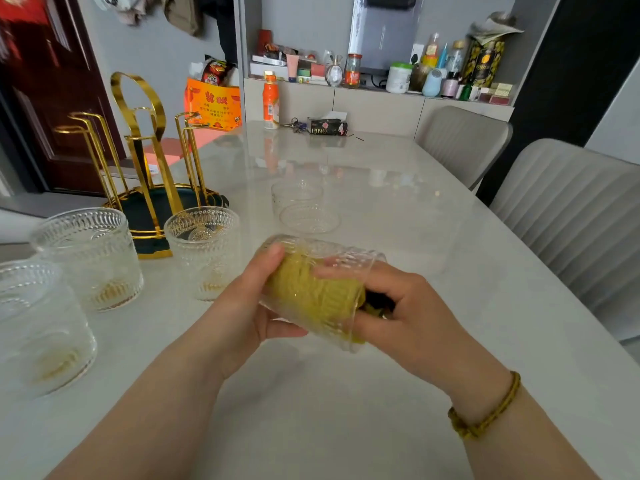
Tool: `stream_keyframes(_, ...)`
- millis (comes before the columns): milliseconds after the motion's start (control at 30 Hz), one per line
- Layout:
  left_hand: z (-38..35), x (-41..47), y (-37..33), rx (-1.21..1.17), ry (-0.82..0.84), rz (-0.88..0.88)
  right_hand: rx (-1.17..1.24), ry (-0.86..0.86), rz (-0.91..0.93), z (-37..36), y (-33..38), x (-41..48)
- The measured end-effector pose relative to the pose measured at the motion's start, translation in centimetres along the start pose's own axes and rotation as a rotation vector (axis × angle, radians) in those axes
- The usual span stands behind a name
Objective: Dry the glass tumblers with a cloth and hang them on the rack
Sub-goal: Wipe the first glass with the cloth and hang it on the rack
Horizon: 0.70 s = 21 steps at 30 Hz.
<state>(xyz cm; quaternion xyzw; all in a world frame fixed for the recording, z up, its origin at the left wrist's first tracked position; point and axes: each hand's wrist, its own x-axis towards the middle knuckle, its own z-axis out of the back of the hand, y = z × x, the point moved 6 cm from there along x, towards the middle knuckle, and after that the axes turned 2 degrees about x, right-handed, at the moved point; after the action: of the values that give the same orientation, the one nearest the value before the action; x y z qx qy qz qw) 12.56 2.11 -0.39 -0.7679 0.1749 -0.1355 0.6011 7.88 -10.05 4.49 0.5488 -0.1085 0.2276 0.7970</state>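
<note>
A pale, glossy dining table [381, 188] has two grey ribbed chairs [568, 216] along its right side. Behind it are a grey wall [156, 46], a dark red-brown door [52, 98] at the left and a cluttered shelf niche [377, 93].

The left hand [239, 306] grips a patterned glass tumbler [346, 252] lying on its side above the worktop [329, 410]. A yellow cloth [311, 292] fills the tumbler. The right hand [405, 313] holds this cloth at the tumbler's mouth, thumb on the outside of the glass. Three upright tumblers [204, 251] stand left of the left hand, and another tumbler [303, 206] stands beyond both hands. The gold rack [145, 150] stands beyond the left hand.
</note>
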Motion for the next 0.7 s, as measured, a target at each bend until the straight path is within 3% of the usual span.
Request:
stream_keyframes(67, -0.3, 0.1, 0.7, 0.049, -0.008, 0.076, -0.13, 0.002, 0.075, -0.4, -0.1, 0.0)
stream_keyframes(133, -0.8, 0.0, 0.5, 0.011, 0.029, 0.066, -0.077, -0.046, 0.027, 0.1, -0.3, 0.1)
stream_keyframes(267, -0.5, -0.3, -1.0, -0.195, 0.145, -0.107, 0.333, -0.104, -0.16, 0.7, -0.9, 0.2)
stream_keyframes(400, 0.2, -0.2, -1.5, -0.178, 0.226, -0.192, 0.681, -0.088, -0.238, 0.7, -1.5, 0.2)
stream_keyframes(467, 0.4, 0.1, -1.3, -0.124, 0.164, -0.204, 0.487, -0.125, -0.152, 1.2, -1.2, 0.0)
stream_keyframes(533, 0.4, 0.3, -0.8, -0.074, 0.066, -0.178, -0.007, -0.153, 0.133, 1.2, 0.6, 0.0)
stream_keyframes(600, 0.4, 0.4, -0.1, -0.002, -0.043, -0.099, -0.328, -0.127, 0.312, -0.2, 0.7, -0.3)
stream_keyframes(700, 0.0, 0.3, 0.3, -0.01, -0.009, -0.044, -0.199, -0.144, 0.218, -0.1, 0.0, 0.0)
